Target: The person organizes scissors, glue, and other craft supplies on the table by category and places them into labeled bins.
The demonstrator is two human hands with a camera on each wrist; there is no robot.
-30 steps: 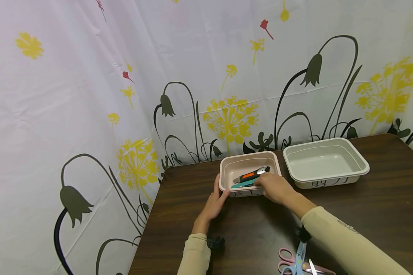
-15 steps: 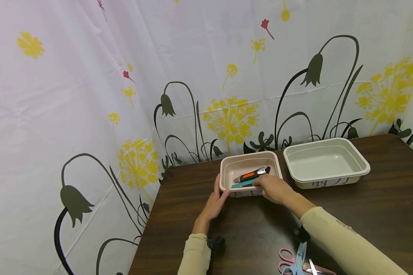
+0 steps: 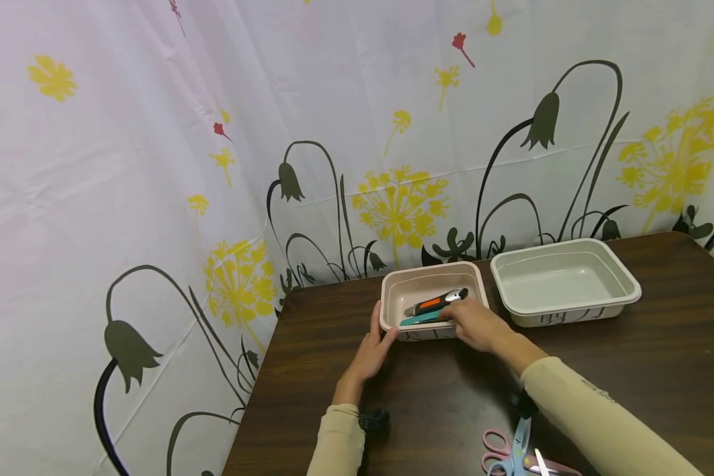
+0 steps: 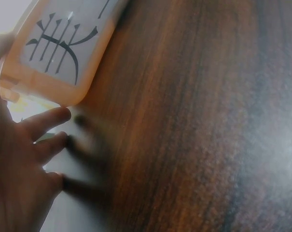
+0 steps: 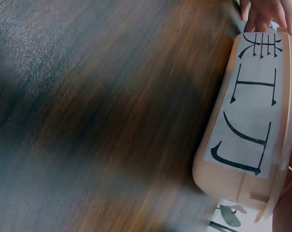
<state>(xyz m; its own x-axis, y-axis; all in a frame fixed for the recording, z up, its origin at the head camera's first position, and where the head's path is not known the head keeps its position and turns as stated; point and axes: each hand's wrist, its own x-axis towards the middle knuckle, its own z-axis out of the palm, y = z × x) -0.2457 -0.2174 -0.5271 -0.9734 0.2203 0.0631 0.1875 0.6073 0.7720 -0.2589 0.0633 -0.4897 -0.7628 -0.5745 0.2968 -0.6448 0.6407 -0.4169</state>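
The pink tray (image 3: pixel 431 284) sits near the far left corner of the table (image 3: pixel 440 403), just beside a white tray (image 3: pixel 565 281) on its right. The left hand (image 3: pixel 371 350) rests against the pink tray's near left corner, fingers relaxed and lightly spread, steadying it. The right hand (image 3: pixel 476 324) reaches over the near rim, fingertips at the teal cutter (image 3: pixel 419 319), which lies next to an orange and black cutter (image 3: pixel 436 303); whether it pinches the teal one cannot be told.

To do this well, keep the left hand braced so the tray does not slide, and handle the cutter by its body, away from the blade end.

A white label on the pink tray's near wall carries black handwritten Chinese characters (image 5: pixel 254 104), seemingly 美工刀. The white tray bears a similar label, too small to read. Scissors (image 3: pixel 514 453) lie at the table's near edge.
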